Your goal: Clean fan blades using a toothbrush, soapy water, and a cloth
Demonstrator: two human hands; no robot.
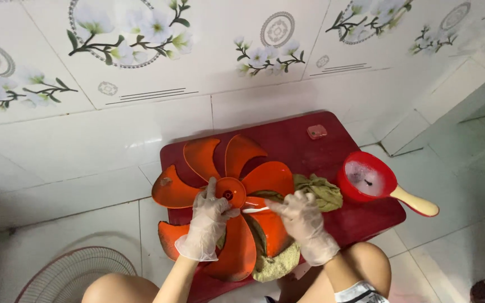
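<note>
Tiled floor and wall [141, 134], white with flower prints, surround the scene. Red plastic surface [304, 140], low and rectangular, serves as landmark; everything below is placed relative to it.

Orange fan blade [242, 168] lies flat on the surface's left half, several blades overhanging the left and near edges. A wire fan guard [74, 275] rests on the floor, left of the surface and near the person's knee. Red water scoop [366, 179] with a cream handle sits at the surface's right edge, handle sticking out past it. An olive rag [318, 191] lies bunched under the fan blade, toward the scoop.

Left hand [209, 219], gloved, is spread over the fan blade beside its hub, pressing it down. Right hand [301, 216], gloved, pinches a thin white stick [256, 210] pointed at the hub.

Risk, as judged: the fan blade overhangs and could tip or slide off if the left hand lifts; an elbow could knock the scoop's handle and spill it.
</note>
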